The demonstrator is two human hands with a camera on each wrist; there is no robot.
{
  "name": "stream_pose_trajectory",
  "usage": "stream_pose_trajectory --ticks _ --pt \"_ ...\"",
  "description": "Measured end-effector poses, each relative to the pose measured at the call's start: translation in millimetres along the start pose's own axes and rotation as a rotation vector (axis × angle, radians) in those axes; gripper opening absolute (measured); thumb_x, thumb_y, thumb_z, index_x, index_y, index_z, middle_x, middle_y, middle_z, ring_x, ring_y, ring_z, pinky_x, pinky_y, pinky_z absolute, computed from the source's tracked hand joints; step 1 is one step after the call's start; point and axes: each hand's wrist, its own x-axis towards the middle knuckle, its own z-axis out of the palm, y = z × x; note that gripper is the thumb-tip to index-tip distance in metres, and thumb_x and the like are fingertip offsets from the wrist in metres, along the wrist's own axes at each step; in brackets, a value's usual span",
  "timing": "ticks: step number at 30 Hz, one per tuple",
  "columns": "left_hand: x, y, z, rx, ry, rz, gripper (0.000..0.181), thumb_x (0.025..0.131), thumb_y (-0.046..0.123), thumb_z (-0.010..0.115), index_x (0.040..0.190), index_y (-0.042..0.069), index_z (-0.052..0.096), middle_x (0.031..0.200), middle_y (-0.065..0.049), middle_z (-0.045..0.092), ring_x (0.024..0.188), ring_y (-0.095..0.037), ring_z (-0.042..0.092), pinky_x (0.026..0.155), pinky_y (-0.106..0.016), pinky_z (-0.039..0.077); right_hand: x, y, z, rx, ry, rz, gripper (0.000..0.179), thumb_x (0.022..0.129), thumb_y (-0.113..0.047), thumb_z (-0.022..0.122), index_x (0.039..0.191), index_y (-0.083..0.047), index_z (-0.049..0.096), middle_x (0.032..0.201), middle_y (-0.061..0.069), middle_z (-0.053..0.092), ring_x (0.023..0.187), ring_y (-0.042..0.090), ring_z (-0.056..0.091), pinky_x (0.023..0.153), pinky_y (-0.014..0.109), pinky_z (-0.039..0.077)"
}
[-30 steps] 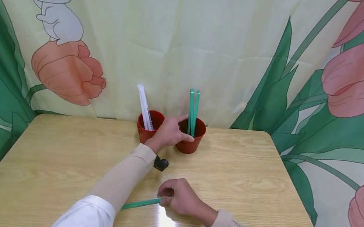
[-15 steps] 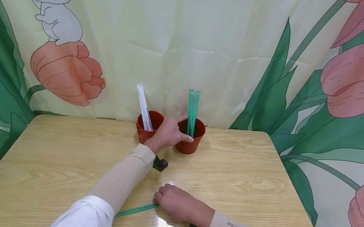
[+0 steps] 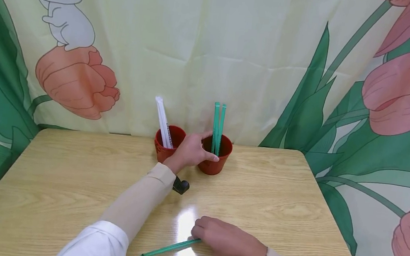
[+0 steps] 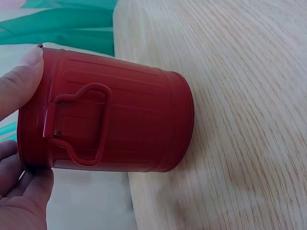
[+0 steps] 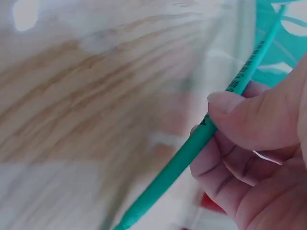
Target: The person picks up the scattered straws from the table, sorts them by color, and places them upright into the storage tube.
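Observation:
My left hand (image 3: 190, 150) holds the right-hand red bucket (image 3: 213, 166) near its rim, thumb on one side and fingers on the other. The left wrist view shows that red bucket (image 4: 124, 115) with its wire handle; its base stands on the wooden table. Two green sticks (image 3: 218, 125) lean upright inside it. Lower in the head view, my right hand (image 3: 225, 238) pinches the end of another green stick (image 3: 171, 248). In the right wrist view this green stick (image 5: 177, 163), slim and printed with black marks, lies between thumb and fingers (image 5: 206, 158).
To the left stands a second red bucket (image 3: 165, 153) with white sticks (image 3: 164, 123), partly behind my left hand. The wooden table (image 3: 72, 172) ends at a printed curtain (image 3: 243, 44) at the back. Black wrist cameras (image 3: 181, 185) sit under both wrists.
My right hand has moved right and nearer the front edge with the green stick, whose left end now shows clear of my left sleeve. The left hand stays at the bucket.

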Motion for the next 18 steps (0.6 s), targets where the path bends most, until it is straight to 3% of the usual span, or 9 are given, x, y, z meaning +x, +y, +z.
stream_pose_trajectory --ticks 6,11,18 --pt "0.5 -0.2 0.9 0.000 -0.003 -0.001 0.090 0.081 0.027 0.091 0.159 0.019 0.046 0.144 -0.004 0.065 0.126 -0.028 0.058 0.102 -0.044 0.058 -21.7 7 -22 0.364 0.150 0.034 0.034 0.086 0.016 0.069 0.098 -0.015 0.060 0.091 -0.005 0.058 0.084 -0.003 0.045 0.078 0.010 0.048" --pt "0.0 -0.1 1.4 0.013 0.011 0.008 0.088 0.081 0.028 0.091 0.157 0.019 0.048 0.139 -0.004 0.068 0.114 -0.024 0.058 0.097 -0.040 0.058 -26.8 17 -40 0.533 0.338 -0.012 0.036 0.088 0.017 0.068 0.097 -0.015 0.055 0.089 -0.002 0.058 0.084 0.000 0.052 0.077 0.017 0.054" --pt "-2.1 1.4 1.5 0.016 0.023 0.031 0.086 0.081 0.028 0.091 0.156 0.018 0.051 0.130 -0.005 0.071 0.107 -0.026 0.058 0.091 -0.038 0.057 -22.2 32 -61 0.766 0.572 -0.056 0.024 0.092 0.017 0.064 0.099 -0.005 0.057 0.089 0.009 0.057 0.083 0.017 0.057 0.078 0.027 0.057"
